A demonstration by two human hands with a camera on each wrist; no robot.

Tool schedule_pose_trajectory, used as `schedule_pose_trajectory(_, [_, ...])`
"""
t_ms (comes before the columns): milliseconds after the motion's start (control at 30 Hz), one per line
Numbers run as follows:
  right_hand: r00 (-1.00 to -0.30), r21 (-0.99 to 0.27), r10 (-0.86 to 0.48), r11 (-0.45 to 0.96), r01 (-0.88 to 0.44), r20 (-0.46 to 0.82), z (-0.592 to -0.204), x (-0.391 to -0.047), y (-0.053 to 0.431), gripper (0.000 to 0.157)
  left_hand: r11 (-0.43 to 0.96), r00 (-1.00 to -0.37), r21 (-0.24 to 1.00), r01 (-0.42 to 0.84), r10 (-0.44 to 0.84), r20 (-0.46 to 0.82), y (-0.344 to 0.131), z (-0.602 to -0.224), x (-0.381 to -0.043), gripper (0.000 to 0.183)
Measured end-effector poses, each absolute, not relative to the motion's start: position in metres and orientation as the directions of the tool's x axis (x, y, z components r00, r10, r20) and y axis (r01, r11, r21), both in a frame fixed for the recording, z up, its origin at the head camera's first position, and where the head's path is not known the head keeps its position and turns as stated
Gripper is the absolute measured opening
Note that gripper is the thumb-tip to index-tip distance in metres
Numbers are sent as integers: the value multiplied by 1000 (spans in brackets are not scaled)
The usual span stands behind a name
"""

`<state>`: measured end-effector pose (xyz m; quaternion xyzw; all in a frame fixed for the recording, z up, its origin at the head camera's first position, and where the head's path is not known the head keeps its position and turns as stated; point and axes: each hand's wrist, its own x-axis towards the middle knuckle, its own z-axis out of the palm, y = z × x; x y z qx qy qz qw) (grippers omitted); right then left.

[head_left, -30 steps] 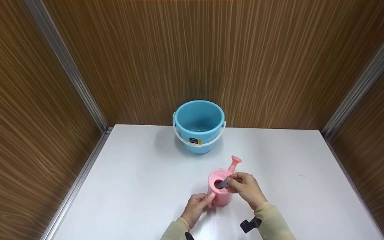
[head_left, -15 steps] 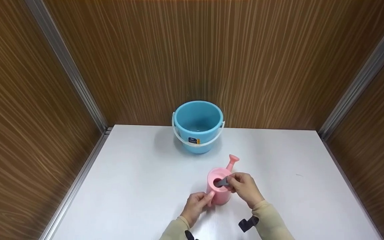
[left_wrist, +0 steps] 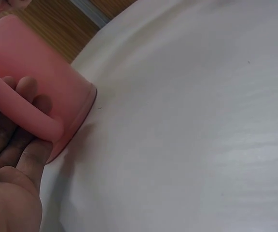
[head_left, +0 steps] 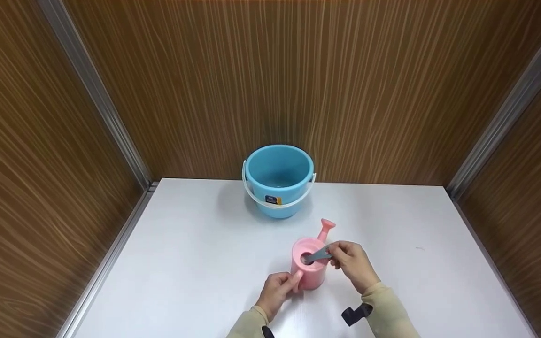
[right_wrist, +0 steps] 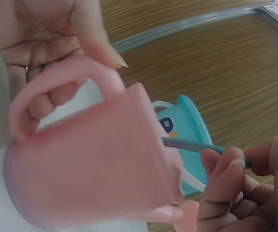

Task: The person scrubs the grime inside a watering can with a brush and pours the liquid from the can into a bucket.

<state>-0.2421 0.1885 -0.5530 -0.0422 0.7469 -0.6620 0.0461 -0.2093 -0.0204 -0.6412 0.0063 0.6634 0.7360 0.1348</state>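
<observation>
Diagonally inward, left hand [head_left: 274, 293] curled round pink handle [left_wrist: 23, 108], right hand [head_left: 354, 265] pinched on grey tool [head_left: 320, 254]

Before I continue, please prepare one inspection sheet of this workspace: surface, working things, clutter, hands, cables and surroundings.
Surface: white table, with a small faint mark on the right side.
Working things: pink watering can, upright, spout toward the far side; grey tool, its lower end inside the can's top opening.
Clutter: blue bucket, upright beyond the can, its white handle hanging down in front.
Hands: left hand grips the can's handle; right hand pinches the tool's outer end.
Cables: nothing seen.
Surroundings: brown wood-grain panels with grey metal strips at the corners.
</observation>
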Motion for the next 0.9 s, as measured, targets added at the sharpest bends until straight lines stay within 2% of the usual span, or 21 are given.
schedule_pose_trajectory(367, [-996, -999, -87, 53, 11, -16, -549, -243, 195, 20, -97, -964, 976, -194, 204, -171, -20, -640, -208, 59])
schedule_pose_trajectory(600, [-995, -997, -100, 70, 23, -30, -549, -246, 192, 22, -123, -963, 975, -183, 221, -152, -21, -640, -209, 59])
schedule_pose_trajectory(767, [-985, -995, -161, 91, 41, -55, -550, -244, 187, 18, -111, -965, 978, -178, 213, -151, -22, -640, -208, 58])
schedule_pose_trajectory(900, [-963, -993, -257, 104, 50, -76, -555, -243, 181, 24, -83, -966, 979, -187, 198, -167, -21, -640, -207, 54])
